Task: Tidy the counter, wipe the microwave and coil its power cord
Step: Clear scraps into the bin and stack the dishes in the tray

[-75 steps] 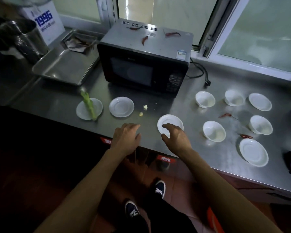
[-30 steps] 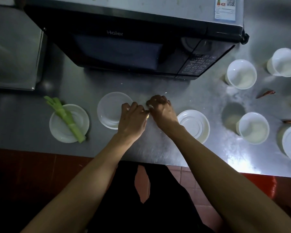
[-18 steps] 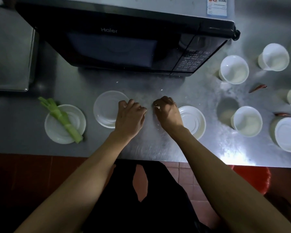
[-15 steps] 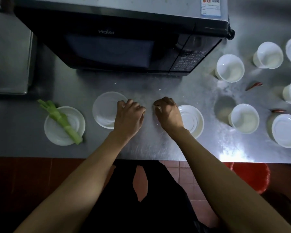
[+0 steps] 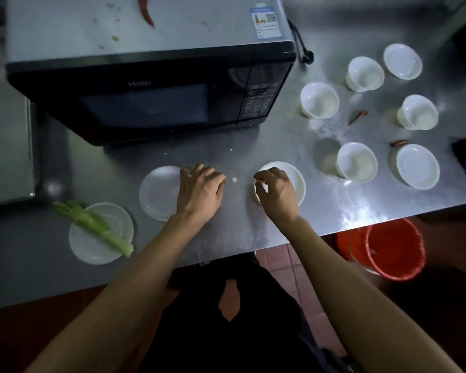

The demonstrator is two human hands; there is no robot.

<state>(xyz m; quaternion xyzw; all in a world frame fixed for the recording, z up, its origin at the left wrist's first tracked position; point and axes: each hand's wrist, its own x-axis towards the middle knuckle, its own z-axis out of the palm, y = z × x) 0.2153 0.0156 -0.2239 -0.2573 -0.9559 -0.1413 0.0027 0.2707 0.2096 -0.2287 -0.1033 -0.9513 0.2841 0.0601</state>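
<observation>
Hands parted since 0.5 s ago | right hand (image 5: 276, 191) curled over saucer (image 5: 297, 181), pinching a white bit | left hand (image 5: 201, 191) curled, hold unclear | step: clearing scraps | next: crumb (image 5: 233, 179) at 12 o'clock, fine pinch

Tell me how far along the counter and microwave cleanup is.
Barely begun. Nothing looks finished. In hand: both hands, left and right, gather crumbs on the counter. Left: chili and bits atop the microwave, uncoiled power cord, scattered bowls.
</observation>
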